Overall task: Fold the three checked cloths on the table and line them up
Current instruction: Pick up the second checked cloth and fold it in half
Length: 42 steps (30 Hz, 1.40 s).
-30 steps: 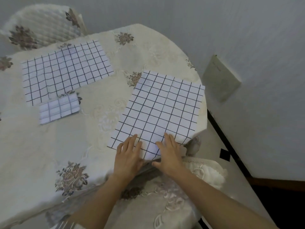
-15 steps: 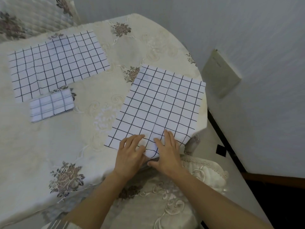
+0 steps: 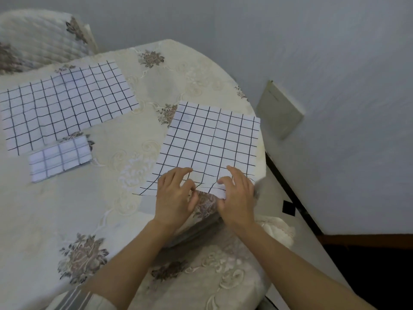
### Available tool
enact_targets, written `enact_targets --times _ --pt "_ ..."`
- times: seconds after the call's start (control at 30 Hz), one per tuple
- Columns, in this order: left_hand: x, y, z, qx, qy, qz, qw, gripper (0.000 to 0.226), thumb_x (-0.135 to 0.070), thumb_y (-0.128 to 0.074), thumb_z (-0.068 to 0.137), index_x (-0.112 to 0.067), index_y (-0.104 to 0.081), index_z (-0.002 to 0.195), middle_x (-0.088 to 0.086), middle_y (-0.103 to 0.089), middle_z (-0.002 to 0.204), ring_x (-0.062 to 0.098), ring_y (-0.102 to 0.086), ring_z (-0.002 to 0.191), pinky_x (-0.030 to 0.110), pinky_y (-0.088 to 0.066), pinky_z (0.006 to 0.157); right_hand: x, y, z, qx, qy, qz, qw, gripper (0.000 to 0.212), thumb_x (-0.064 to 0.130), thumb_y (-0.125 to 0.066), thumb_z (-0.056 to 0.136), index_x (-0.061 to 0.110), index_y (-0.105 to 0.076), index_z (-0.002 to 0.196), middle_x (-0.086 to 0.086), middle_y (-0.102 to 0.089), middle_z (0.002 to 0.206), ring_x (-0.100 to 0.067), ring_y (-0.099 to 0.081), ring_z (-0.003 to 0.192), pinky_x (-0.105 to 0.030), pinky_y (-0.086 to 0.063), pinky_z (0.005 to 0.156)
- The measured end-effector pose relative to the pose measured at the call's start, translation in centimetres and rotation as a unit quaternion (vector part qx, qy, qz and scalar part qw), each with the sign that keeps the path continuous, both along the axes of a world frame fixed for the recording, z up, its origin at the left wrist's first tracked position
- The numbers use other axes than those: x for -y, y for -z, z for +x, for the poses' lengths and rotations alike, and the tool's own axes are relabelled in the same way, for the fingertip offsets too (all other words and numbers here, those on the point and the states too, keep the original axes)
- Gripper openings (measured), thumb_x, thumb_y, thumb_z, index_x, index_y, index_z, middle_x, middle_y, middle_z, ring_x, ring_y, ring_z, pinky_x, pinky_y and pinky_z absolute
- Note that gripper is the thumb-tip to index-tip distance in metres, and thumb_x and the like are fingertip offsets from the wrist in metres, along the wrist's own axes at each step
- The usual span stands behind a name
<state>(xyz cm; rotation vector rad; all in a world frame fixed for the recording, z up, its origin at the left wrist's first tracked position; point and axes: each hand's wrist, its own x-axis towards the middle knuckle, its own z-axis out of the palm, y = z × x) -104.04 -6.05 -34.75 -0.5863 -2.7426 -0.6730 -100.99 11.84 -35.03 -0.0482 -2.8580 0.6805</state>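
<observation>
Head view: the near checked cloth [image 3: 210,144] lies flat by the right edge of the surface [image 3: 107,211]. The right hand [image 3: 238,198] pinches its lifted near hem between thumb and forefinger. The left hand [image 3: 175,193] has bent fingers [image 3: 178,175] on the same hem, but I cannot tell if they grip it. The cloth looks thin, light and limp, so it is likely best taken at the near corners. The unfolded cloth [image 3: 67,104] and the folded cloth [image 3: 60,157] lie well apart at far left.

Three checked cloths [image 3: 212,142] [image 3: 64,104] [image 3: 60,157], two hands [image 3: 174,193] [image 3: 237,195]
</observation>
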Motion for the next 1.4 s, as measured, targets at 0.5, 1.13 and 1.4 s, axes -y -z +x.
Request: enact_targets --times 0.5,1.13,1.4 --pt "6.5 1.7 -0.5 0.066 0.018 -0.076 0.995 0.013 -0.016 -0.080 0.073 -0.019 -0.067 0.074 0.003 -0.064 0.117 0.030 -0.052 0.116 0.045 -0.037 0.088 -7.1 -1.0 2.1 0.009 -0.008 0.034 0.999 0.026 -0.007 -0.081 0.062 0.013 -0.073 0.076 -0.011 -0.063 0.124 -0.034 -0.052 0.124 -0.045 -0.038 0.094" --pt "11.3 -0.8 0.9 0.057 0.033 -0.046 0.997 0.022 -0.009 -0.088 0.067 -0.018 -0.069 0.072 -0.001 -0.067 0.114 0.030 -0.056 0.109 0.045 -0.041 0.078 -11.2 -2.1 4.1 -0.004 -0.048 0.010 0.999 0.010 0.016 -0.083 0.074 0.022 -0.076 0.079 -0.005 -0.063 0.125 -0.024 -0.050 0.123 -0.045 -0.039 0.097" --pt "11.6 -1.7 0.0 0.080 0.020 0.014 0.996 0.008 -0.022 -0.074 0.083 -0.025 -0.069 0.077 -0.006 -0.065 0.116 0.026 -0.053 0.112 0.045 -0.042 0.084 -12.0 -3.2 4.0 0.006 -0.011 -0.105 0.994 0.006 0.011 -0.077 0.080 0.016 -0.074 0.077 -0.001 -0.060 0.126 -0.015 -0.049 0.119 -0.040 -0.041 0.103"
